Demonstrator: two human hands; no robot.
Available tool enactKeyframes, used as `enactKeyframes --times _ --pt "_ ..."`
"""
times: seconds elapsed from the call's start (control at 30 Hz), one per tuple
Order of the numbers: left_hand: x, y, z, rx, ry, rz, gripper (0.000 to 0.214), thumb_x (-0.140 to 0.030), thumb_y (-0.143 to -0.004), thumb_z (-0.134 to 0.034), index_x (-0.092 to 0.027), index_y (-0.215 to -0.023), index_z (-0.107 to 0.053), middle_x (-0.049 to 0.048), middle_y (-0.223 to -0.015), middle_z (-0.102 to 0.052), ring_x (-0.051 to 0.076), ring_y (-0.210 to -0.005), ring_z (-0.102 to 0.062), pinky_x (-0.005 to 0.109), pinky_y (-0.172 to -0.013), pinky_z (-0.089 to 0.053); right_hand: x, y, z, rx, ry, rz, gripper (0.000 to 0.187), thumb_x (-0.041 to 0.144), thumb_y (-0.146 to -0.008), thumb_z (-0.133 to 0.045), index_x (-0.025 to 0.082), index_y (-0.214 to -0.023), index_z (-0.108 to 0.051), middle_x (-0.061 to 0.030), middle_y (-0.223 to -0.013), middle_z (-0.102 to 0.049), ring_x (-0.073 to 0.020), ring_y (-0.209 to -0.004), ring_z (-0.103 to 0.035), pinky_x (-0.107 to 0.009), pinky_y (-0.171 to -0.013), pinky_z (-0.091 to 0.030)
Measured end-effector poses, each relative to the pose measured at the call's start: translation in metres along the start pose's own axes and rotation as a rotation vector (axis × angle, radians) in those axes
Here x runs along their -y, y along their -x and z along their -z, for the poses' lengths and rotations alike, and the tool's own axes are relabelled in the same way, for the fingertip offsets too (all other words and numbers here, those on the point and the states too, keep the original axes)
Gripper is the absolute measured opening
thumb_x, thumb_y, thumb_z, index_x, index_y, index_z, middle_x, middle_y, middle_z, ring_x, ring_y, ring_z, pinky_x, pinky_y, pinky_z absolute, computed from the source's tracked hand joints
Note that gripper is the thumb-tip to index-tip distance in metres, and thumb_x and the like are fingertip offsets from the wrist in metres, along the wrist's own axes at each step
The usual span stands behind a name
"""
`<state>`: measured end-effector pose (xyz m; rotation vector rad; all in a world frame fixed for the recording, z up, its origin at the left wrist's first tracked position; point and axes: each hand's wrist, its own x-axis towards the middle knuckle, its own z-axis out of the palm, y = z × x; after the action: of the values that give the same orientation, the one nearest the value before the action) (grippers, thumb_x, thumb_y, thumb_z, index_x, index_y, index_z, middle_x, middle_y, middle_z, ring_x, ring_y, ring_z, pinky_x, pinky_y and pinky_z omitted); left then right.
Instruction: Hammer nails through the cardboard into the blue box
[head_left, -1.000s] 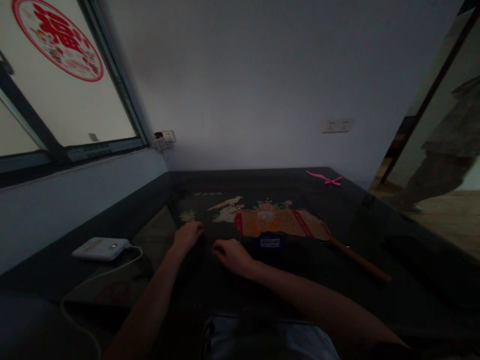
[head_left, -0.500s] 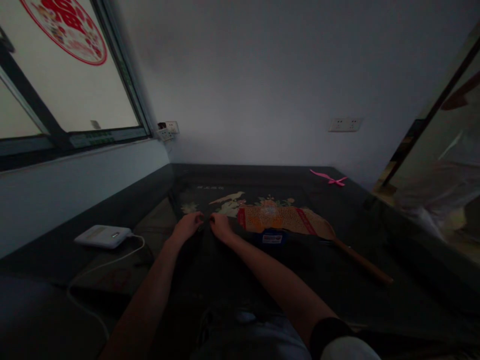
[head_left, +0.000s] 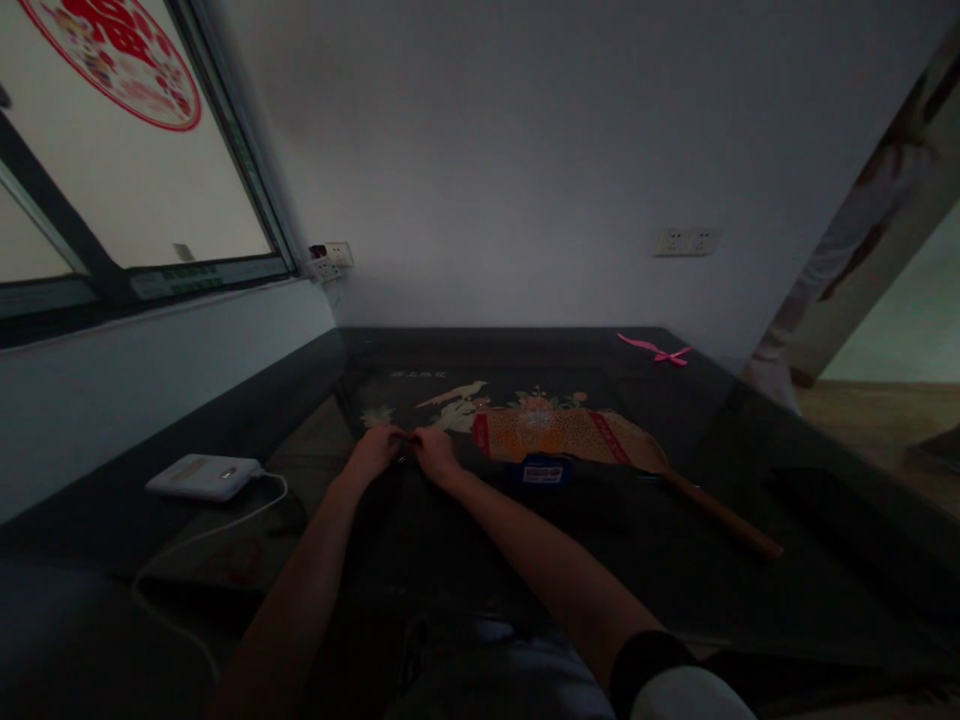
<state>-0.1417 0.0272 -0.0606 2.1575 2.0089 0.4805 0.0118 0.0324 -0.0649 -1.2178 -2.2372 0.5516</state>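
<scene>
A black glossy counter (head_left: 495,348), printed with a pale bird and flowers just beyond the hands, carries everything. To the right of the right hand (head_left: 436,455) lies a woven hand fan (head_left: 551,432), straw-coloured with red bands and orange patches, its brown wooden handle slanting toward the wearer. The left hand (head_left: 373,453) and right hand meet at the fingertips, fingers curled; whether they grip anything is too dark to tell. Well left of the left hand sits a white power bank (head_left: 196,477) with its white cable plugged in. Far right, beyond the right hand, lies a pink ribbon (head_left: 660,356). Nearer that hand, at the fan's near edge, is a blue packet (head_left: 538,461), white-labelled, its contents hidden.
</scene>
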Motion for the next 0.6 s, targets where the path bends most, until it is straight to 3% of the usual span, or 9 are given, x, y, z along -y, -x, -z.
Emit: enactKeyframes --times 0.3,0.6 --pt "-0.002 0.001 -0.002 -0.029 -0.023 -0.086 0.021 -0.022 -0.075 -0.059 -0.014 -0.094 -0.065 0.0094 -0.1 -0.064 0.022 -0.098 -0.058 0.031 -0.088 -0.043 -0.012 -0.005 0.0 -0.098 -0.092 -0.151 0.017 0.018 -0.081 -0.056 0.017 -0.094 -0.067 -0.0061 -0.092 -0.07 -0.0164 -0.083 -0.062 -0.025 -0.071 -0.044" --pt "0.003 -0.005 -0.015 -0.132 -0.01 -0.113 0.03 -0.014 -0.077 -0.052 -0.017 -0.105 -0.058 0.0079 -0.107 -0.061 0.021 -0.103 -0.056 0.032 -0.09 -0.044 -0.019 -0.002 0.002 -0.16 -0.065 -0.088 0.017 0.02 -0.084 -0.053 0.017 -0.094 -0.066 -0.0059 -0.093 -0.069 -0.0165 -0.083 -0.061 -0.026 -0.071 -0.044"
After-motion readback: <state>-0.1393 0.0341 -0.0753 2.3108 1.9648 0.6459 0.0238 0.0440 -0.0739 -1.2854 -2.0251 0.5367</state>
